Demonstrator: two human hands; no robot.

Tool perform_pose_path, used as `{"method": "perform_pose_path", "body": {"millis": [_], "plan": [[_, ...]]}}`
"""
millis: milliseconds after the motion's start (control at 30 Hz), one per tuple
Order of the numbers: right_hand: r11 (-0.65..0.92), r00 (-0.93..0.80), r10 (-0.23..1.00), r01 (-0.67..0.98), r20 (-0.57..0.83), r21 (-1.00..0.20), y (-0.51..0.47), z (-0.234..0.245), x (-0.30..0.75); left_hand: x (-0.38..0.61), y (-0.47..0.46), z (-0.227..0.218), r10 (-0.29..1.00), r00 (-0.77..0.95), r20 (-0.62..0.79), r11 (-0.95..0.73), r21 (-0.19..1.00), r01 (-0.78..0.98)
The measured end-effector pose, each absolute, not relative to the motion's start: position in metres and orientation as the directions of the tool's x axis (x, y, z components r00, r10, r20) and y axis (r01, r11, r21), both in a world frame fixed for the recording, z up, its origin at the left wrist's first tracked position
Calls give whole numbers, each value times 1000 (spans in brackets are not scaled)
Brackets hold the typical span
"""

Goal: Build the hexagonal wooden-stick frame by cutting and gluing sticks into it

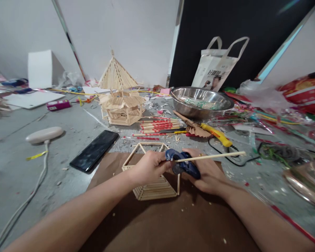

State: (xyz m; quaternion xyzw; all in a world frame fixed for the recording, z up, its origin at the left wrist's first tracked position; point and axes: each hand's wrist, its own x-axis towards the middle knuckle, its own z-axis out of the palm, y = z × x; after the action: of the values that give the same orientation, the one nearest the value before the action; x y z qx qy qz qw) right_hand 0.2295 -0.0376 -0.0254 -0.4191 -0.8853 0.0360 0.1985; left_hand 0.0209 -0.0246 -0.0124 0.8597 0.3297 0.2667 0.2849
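Observation:
My left hand (148, 167) is closed, its fingertips pinching the near end of a thin wooden stick (215, 156) that points out to the right. In my right hand (208, 171) is a dark blue hand tool, seemingly pliers or cutters (185, 165), pressed close to the stick by my left fingertips. Its jaws are hard to make out. Below both hands lies a flat hexagonal stick frame (153, 190), partly filled with parallel sticks. My left forearm and hand cover part of it. Brown paper (157, 224) lies underneath.
Behind the frame stand a small stick pavilion (124, 110) and a pointed stick roof (118, 75). Red-marked sticks (160, 126), a yellow glue gun (217, 134) and a steel bowl (202, 105) lie beyond my hands. A black phone (94, 150) rests at left, near a white corded device (44, 135).

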Motion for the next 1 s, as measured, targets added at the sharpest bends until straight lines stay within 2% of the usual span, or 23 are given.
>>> {"method": "perform_pose_path", "body": {"millis": [367,500,1000], "plan": [[616,-560,786,743,263,-262,-37,-23,229,20,-25,-7,711,648,273,-606,706,366],[606,-553,793,760,257,-235,-37,-26,232,21,-25,-7,708,654,266,-593,727,347],[542,-504,839,805,203,-243,-35,-27,233,22,-26,-12,714,624,318,-614,712,340]]}}
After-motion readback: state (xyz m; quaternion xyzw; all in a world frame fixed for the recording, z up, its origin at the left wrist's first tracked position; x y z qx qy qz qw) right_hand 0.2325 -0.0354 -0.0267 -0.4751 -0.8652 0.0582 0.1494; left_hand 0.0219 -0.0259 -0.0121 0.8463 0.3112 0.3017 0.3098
